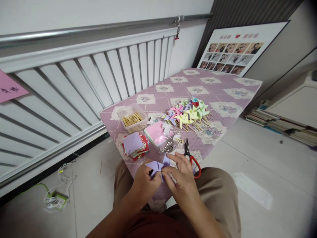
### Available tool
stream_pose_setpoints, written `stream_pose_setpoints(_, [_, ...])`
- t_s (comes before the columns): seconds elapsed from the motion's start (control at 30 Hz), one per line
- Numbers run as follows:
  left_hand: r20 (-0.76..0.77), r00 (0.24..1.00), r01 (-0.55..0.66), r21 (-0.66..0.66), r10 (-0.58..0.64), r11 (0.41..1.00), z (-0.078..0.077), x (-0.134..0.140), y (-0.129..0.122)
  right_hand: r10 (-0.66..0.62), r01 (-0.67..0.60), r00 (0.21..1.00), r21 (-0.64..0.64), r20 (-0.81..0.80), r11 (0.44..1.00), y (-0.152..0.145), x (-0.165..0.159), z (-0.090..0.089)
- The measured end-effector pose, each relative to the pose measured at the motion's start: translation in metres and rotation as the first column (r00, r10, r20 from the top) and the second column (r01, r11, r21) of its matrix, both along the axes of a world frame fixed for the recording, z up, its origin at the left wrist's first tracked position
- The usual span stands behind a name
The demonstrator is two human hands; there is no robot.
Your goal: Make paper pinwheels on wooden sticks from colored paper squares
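Observation:
A purple paper pinwheel [156, 166], its corners folded toward the middle, is held between both hands over the near corner of the table. My left hand [146, 177] grips its left side, thumb on top. The thumb and index finger of my right hand [182, 172] pinch near its centre, while the other fingers stretch outward; whatever small part sits under those fingertips is hidden. Just beyond lies a heap of silver pins [166, 146]. Red-handled scissors [195, 165] rest to the right of my right hand. A stack of cut paper squares [133, 144] lies beyond my left hand.
A clear plastic box [140, 126] holds many thin wooden sticks. Pink paper sheets [156, 130] and a small round container [179, 140] lie near the middle. Finished pinwheels [189, 114] are piled farther back on the flowered tablecloth [146, 99]. A radiator [99, 72] borders the left side.

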State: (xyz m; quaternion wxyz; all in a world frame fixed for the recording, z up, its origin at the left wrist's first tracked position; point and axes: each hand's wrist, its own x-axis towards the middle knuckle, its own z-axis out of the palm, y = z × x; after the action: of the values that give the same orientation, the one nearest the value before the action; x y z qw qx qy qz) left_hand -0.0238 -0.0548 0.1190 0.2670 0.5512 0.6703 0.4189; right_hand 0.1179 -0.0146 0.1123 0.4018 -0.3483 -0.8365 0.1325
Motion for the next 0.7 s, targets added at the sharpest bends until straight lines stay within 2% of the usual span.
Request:
stream_pose_setpoints(0.27, [-0.047,0.999,0.006,0.069,-0.002,0.998,-0.0035,0.0013,-0.0023,-0.017,0.017,1.0,0.0,-0.015,1.0,-0.0016,0.0004,0.001])
stream_pose_setpoints(0.57, [0.033,0.999,-0.006,-0.046,0.007,0.999,0.0051,0.0011,-0.0019,-0.025,0.024,0.997,-0.022,-0.068,0.999,-0.0042,0.0018,0.0061])
stream_pose_setpoints(0.7, [0.021,1.0,0.019,-0.029,-0.018,0.999,0.0057,-0.0003,-0.0024,0.0,-0.002,0.998,-0.022,-0.065,1.0,-0.0071,0.0035,0.0083])
